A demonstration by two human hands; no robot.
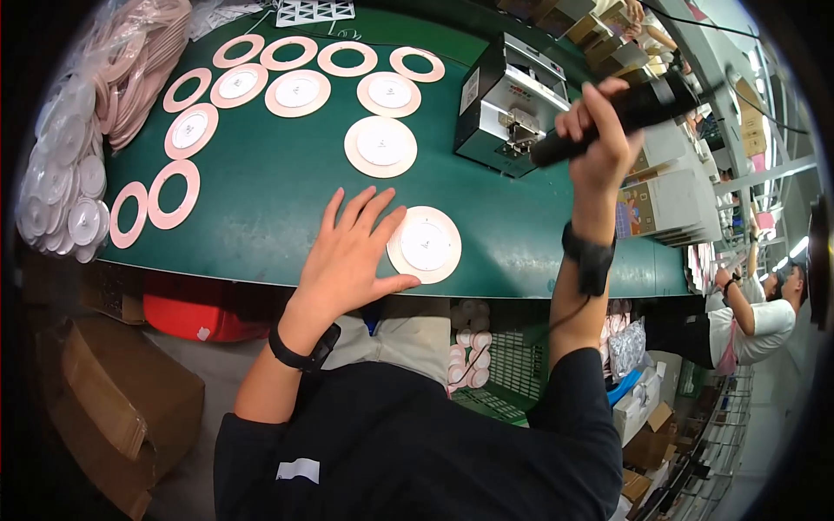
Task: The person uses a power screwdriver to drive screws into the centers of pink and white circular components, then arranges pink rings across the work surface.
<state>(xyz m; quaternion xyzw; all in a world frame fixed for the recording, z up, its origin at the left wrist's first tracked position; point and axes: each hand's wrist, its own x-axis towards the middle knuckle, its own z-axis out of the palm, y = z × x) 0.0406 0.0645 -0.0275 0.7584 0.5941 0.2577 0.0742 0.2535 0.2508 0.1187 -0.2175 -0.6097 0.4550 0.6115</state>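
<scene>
My right hand [605, 143] is raised over the right side of the bench, its fingers wrapped round a black corded electric screwdriver [658, 101]. The tool's front end points down to the left, close to a black and silver screw feeder box [486, 108]. Fingers spread, my left hand [346, 252] lies over the green bench [287, 208]. Its thumb and index finger touch the left edge of a pink-rimmed disc with a white centre [429, 243] at the near edge. Another such disc [382, 148] lies just beyond.
Pink rings [174, 195] and more white-centred discs [298, 92] lie across the bench. Bagged pink rings [143, 69] and bagged clear discs [61, 174] fill the left end. Below are a red stool [200, 308], a cardboard box [130, 408] and a green crate [517, 365]. Another person [751, 321] stands right.
</scene>
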